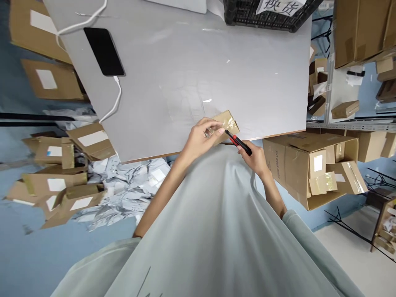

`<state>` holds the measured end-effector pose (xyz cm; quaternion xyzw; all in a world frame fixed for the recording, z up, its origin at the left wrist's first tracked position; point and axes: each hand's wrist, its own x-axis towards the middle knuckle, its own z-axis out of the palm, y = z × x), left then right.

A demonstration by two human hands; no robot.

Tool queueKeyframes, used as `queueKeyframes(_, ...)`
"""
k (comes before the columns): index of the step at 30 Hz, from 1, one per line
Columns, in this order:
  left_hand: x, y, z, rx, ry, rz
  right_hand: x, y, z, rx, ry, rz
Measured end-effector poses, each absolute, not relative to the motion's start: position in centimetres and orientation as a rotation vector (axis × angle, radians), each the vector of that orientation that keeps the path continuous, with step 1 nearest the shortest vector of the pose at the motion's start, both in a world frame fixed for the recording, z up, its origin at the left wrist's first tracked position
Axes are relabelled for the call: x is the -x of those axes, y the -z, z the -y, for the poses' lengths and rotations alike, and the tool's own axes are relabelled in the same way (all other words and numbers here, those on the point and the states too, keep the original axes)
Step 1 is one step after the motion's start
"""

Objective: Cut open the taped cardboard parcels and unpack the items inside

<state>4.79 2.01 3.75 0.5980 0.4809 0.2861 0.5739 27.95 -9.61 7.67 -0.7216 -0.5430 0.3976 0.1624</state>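
Note:
A small brown cardboard box [228, 119] wrapped in clear tape rests at the near edge of the white table [192, 74]. My left hand [202, 138] is closed on the box's near side, fingers curled over it. My right hand [255, 159] grips a red and black utility knife [239, 143] whose tip touches the box's near edge, just beside my left fingers.
A black phone [104, 50] on a white cable [115, 105] lies at the table's far left. A black crate [266, 14] stands at the far edge. An open carton of small boxes [312, 169] sits right. Boxes and grey mailers [123, 189] litter the floor left.

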Motion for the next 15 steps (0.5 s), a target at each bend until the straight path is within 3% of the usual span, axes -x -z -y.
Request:
queueKeyframes(9, -10.0, -3.5, -3.2, -1.325, -0.636, -1.213, -33.9, -7.5, 6.1, 1.905, -1.220, 1.753)
queueKeyframes(15, -11.1, -0.6, -3.4, -1.138, -0.887, -1.493, -38.3, -4.4, 5.2, 1.861, -1.328, 1.701)
